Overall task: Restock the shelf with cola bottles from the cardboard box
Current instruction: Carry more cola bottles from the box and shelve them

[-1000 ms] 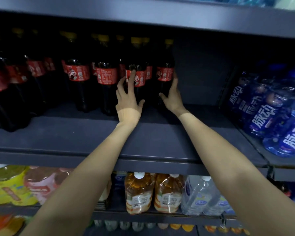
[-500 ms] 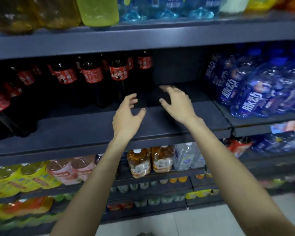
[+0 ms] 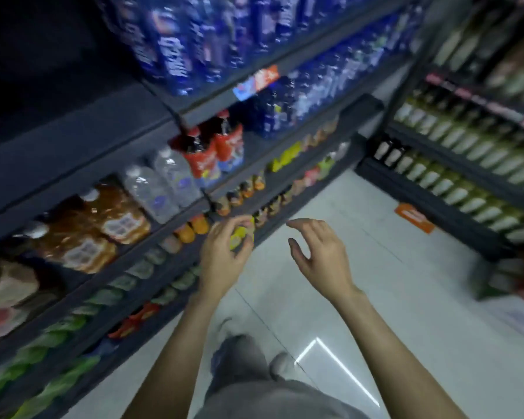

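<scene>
No cola bottle is in either hand and no cardboard box can be seen anywhere, so I take this for the gap between loads: the person looks to be turned off from the shelf (image 3: 73, 164) and heading for more stock. The only cola-like bottles in sight are a few red-labelled ones (image 3: 212, 149) standing on a middle tier of the dark shelving on the left, well apart from the hands, and the blur makes them hard to read. The next move, as I judge it, calls for finding the box, which must lie out of view, stooping to it and closing a grip round a bottle's neck or body with each hand. The left hand (image 3: 224, 255) hangs in front of the low tiers with its fingers loosely curled, a released grip holding nothing; the yellow showing by its fingertips seems to be shelf stock behind it. The right hand (image 3: 318, 255) is out over the pale floor (image 3: 406, 313), fingers bent and spread, likewise empty. Both forearms reach forward from the body, slightly apart.
</scene>
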A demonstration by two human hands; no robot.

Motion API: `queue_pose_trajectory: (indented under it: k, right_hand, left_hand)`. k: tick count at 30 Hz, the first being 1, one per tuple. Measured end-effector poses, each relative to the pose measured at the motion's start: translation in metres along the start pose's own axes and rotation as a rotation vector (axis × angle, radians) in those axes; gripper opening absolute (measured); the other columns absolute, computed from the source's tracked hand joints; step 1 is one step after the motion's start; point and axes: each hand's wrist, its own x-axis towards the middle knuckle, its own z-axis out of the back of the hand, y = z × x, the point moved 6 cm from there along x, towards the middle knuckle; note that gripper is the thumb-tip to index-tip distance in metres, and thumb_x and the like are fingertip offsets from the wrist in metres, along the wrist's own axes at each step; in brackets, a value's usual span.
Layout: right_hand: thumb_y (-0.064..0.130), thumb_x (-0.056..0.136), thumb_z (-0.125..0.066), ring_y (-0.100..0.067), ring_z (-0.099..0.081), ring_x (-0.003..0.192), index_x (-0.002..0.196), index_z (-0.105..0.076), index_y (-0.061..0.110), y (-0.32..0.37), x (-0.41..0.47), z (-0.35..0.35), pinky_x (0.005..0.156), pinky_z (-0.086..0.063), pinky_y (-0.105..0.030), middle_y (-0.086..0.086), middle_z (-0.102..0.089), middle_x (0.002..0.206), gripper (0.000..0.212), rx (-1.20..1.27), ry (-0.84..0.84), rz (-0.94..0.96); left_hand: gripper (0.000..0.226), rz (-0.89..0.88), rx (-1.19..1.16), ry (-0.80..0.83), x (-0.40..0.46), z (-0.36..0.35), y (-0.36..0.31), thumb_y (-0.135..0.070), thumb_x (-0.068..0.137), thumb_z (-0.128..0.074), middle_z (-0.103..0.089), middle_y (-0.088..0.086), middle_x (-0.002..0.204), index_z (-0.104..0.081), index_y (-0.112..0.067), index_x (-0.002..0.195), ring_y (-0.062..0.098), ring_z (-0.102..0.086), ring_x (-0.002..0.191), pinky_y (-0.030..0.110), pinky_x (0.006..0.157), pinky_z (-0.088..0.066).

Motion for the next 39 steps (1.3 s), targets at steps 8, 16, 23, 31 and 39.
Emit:
queue_pose_trajectory:
  k: [8,16,23,31,39]
  right_hand:
    - [0.02,0.091,-0.057,-0.025,-0.053,0.114,0.129,-0.054,0.018,-0.199,-0.161,0.082,0.085,-0.045,-0.032,-0.002,-0.057,0.128,0.038,-0.069,0.243,-0.696]
    - [0.023,0.09,-0.058,-0.021,-0.061,0.104,0.125,-0.053,0.022,-0.407,-0.287,0.205,0.086,-0.045,-0.03,0.0,-0.067,0.113,0.035,-0.01,0.316,-1.143]
    - [0.018,0.091,-0.055,-0.025,-0.06,0.106,0.124,-0.055,0.014,-0.575,-0.395,0.361,0.087,-0.047,-0.033,-0.005,-0.066,0.116,0.033,-0.023,0.146,-1.553]
    - [0.01,0.087,-0.057,-0.028,-0.063,0.1,0.116,-0.062,0.009,-0.744,-0.47,0.508,0.084,-0.044,-0.029,-0.012,-0.069,0.107,0.03,0.082,-0.311,-1.668]
    - [0.011,0.087,-0.06,-0.033,-0.059,0.109,0.131,-0.049,0.004,-0.929,-0.497,0.586,0.087,-0.044,-0.031,-0.016,-0.064,0.119,0.046,0.088,-0.234,-1.581]
  left_hand:
    - [0.022,0.362,-0.006,0.636,-0.021,-0.241,-0.013,-0.021,0.086,-0.066,-0.063,-0.018,0.087,-0.059,-0.029,0.104,0.017,-0.064,0.098,0.038,0.089,-0.05]
    - [0.023,0.391,0.102,0.95,-0.016,-0.474,-0.065,-0.023,0.086,-0.064,-0.069,0.004,0.099,-0.064,-0.018,0.109,0.021,-0.064,0.096,0.025,0.081,-0.048]
    - [0.033,0.624,0.326,1.058,-0.026,-0.631,-0.125,-0.018,0.091,-0.054,-0.06,0.013,0.128,-0.061,-0.012,0.122,0.032,-0.057,0.113,0.033,0.095,-0.046]
    - [0.02,0.259,0.278,1.052,-0.007,-0.817,-0.324,-0.021,0.091,-0.057,-0.067,0.001,0.106,-0.065,-0.019,0.11,0.022,-0.062,0.1,0.031,0.085,-0.048]
    - [0.028,0.066,0.287,1.048,-0.038,-0.99,-0.458,-0.01,0.088,-0.059,-0.069,0.001,0.108,-0.062,-0.015,0.116,0.02,-0.063,0.096,0.027,0.082,-0.048]
